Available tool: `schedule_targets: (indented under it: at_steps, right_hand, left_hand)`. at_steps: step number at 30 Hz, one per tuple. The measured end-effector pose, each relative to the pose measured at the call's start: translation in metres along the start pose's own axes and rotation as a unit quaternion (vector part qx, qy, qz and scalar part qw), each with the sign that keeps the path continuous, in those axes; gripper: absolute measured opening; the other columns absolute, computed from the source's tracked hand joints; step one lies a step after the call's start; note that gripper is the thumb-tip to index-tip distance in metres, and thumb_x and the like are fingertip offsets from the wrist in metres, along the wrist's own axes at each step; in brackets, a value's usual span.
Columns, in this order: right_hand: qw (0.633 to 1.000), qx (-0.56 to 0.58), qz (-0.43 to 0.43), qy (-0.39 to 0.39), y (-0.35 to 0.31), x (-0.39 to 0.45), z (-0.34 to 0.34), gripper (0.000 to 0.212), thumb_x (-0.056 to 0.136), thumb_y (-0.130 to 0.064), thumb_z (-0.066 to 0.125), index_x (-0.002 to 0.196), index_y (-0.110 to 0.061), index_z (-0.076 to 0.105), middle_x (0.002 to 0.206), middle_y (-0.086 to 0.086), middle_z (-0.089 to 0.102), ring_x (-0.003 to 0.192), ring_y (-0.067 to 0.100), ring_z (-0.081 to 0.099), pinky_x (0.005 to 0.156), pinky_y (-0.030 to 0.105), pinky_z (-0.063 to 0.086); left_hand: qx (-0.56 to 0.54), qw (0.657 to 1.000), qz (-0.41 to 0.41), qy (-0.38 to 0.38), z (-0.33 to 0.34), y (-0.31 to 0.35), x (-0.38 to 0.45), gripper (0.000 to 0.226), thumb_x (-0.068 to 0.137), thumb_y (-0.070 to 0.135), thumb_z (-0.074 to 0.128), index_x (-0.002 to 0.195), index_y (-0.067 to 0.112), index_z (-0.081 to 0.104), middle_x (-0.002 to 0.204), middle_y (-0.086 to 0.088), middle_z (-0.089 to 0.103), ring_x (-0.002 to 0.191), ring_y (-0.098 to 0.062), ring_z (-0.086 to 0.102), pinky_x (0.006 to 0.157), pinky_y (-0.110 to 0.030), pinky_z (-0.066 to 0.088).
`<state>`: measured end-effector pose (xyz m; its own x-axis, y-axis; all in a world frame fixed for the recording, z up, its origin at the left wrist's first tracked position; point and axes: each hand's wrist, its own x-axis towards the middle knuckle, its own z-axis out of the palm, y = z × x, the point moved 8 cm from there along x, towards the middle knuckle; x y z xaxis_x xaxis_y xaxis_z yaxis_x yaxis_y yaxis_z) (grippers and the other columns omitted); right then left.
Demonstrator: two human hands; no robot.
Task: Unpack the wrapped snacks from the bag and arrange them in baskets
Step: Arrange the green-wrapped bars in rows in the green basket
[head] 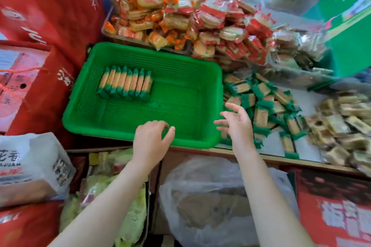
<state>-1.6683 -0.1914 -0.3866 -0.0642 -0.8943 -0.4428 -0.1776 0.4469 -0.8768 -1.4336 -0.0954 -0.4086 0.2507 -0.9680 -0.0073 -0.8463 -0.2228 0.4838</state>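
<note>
Lower centre of the frame: a clear plastic bag [210, 196], slack, contents indistinct. Lower left: a white printed pack [30, 166] and pale green packets [130, 216]. Lower right: a red carton [331, 212]. Mid-frame, left hand [152, 140]: over the near rim of the green basket [144, 94], fingers loosely curled, grip holding nothing; whether it touches the rim cannot be told. Right hand [235, 124]: at the basket's right near corner, fingers spread wide, grip empty, directed toward the loose green-wrapped snacks [267, 110] heaped on the bench [305, 98] just right of the basket. Basket interior: one row of green-wrapped snacks [125, 83] standing on edge, side by side, in the far left part; the rest of the floor bare. Right edge of the frame: a pile of tan-wrapped snacks [341, 126]. Upper centre: an orange-wrapped heap [148, 6] in a tray beyond the basket, and a red-wrapped heap [230, 26] beside it. Upper left: red cartons [50, 16]. Upper right: green boxes [351, 16]. Step in hand, as judged: between placements, reaching for more of the green-wrapped stock. Next move calls for gathering several packets from the heap, squaring them on edge, and setting them beside the existing row so that the line continues evenly.
</note>
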Motion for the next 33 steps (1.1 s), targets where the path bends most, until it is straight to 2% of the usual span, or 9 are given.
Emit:
schedule_targets:
  at_steps: [3,6,8,13,19,25,29,31,33]
  right_hand:
    - [0.996,-0.030,0.043,0.070,0.023,0.027,-0.071,0.019,0.097,-0.013,0.055,0.112,-0.025,0.058,0.111,0.009,0.065,0.079,0.019,0.070,0.073,0.037,0.059]
    - [0.977,-0.188,0.069,0.074,0.049,0.048,-0.108,0.021,0.099,-0.025,0.059,0.119,-0.019,0.057,0.109,0.002,0.062,0.078,0.012,0.059,0.073,0.035,0.049]
    - [0.955,-0.285,0.077,0.039,0.068,0.058,-0.110,0.034,0.097,-0.032,0.063,0.124,-0.013,0.056,0.107,0.003,0.060,0.078,0.015,0.054,0.072,0.031,0.043]
    - [0.909,-0.416,0.009,0.029,0.090,0.067,-0.097,0.082,0.085,-0.046,0.076,0.144,-0.007,0.037,0.136,0.014,0.046,0.128,0.032,0.044,0.088,0.043,0.047]
    - [0.884,-0.466,0.010,0.030,0.089,0.068,-0.094,0.081,0.081,-0.048,0.078,0.138,-0.003,0.041,0.131,0.013,0.045,0.120,0.032,0.049,0.080,0.041,0.048]
    - [0.931,-0.355,0.086,-0.010,0.092,0.068,-0.108,0.076,0.080,-0.043,0.078,0.135,-0.003,0.044,0.131,0.013,0.048,0.114,0.031,0.053,0.082,0.039,0.047]
    - [0.976,-0.187,0.093,-0.059,0.093,0.050,-0.125,0.061,0.086,-0.040,0.073,0.134,-0.009,0.052,0.128,0.005,0.056,0.107,0.021,0.056,0.088,0.038,0.049]
    - [0.986,-0.134,0.066,-0.074,0.084,0.036,-0.136,0.051,0.085,-0.040,0.074,0.127,-0.014,0.058,0.122,0.002,0.063,0.107,0.019,0.061,0.093,0.041,0.053]
    - [0.986,-0.109,0.039,-0.121,0.073,0.022,-0.141,0.039,0.086,-0.038,0.076,0.116,-0.020,0.062,0.111,-0.003,0.066,0.102,0.012,0.063,0.089,0.033,0.053]
  left_hand:
    - [0.026,0.998,0.030,-0.045,0.056,0.079,-0.014,0.054,0.090,0.058,0.036,0.099,0.019,0.072,0.092,-0.001,0.071,0.090,-0.028,0.065,0.084,-0.042,0.042]
    - [0.078,0.996,0.002,-0.052,0.087,0.110,-0.017,0.060,0.088,0.065,0.033,0.104,0.021,0.071,0.095,0.001,0.071,0.094,-0.027,0.063,0.092,-0.043,0.031]
    - [0.090,0.994,-0.030,-0.051,0.092,0.110,-0.013,0.066,0.089,0.069,0.026,0.109,0.023,0.070,0.101,0.002,0.070,0.099,-0.025,0.061,0.094,-0.042,0.026]
    - [0.084,0.994,-0.049,-0.054,0.094,0.111,-0.012,0.069,0.090,0.071,0.024,0.117,0.023,0.067,0.111,0.003,0.068,0.108,-0.024,0.057,0.098,-0.041,0.023]
    - [0.089,0.994,-0.056,-0.040,0.088,0.116,-0.013,0.051,0.097,0.063,0.044,0.118,0.022,0.065,0.114,0.002,0.067,0.111,-0.024,0.055,0.102,-0.043,0.025]
    - [0.056,0.991,-0.100,-0.070,0.086,0.113,-0.010,0.050,0.095,0.061,0.049,0.124,0.022,0.062,0.122,-0.002,0.063,0.119,-0.026,0.050,0.106,-0.044,0.027]
    - [-0.061,0.992,0.024,0.105,0.052,0.167,-0.011,0.044,0.091,0.043,0.058,0.114,0.006,0.065,0.107,-0.011,0.063,0.106,-0.030,0.053,0.094,-0.034,0.038]
    - [-0.162,0.986,-0.022,0.022,0.071,0.195,-0.006,0.039,0.093,0.044,0.063,0.116,0.011,0.065,0.103,-0.002,0.066,0.099,-0.021,0.059,0.085,-0.028,0.043]
    - [-0.338,0.907,-0.206,-0.146,0.116,0.202,-0.008,0.052,0.092,0.052,0.063,0.130,0.016,0.058,0.117,0.001,0.066,0.104,-0.016,0.062,0.088,-0.032,0.051]
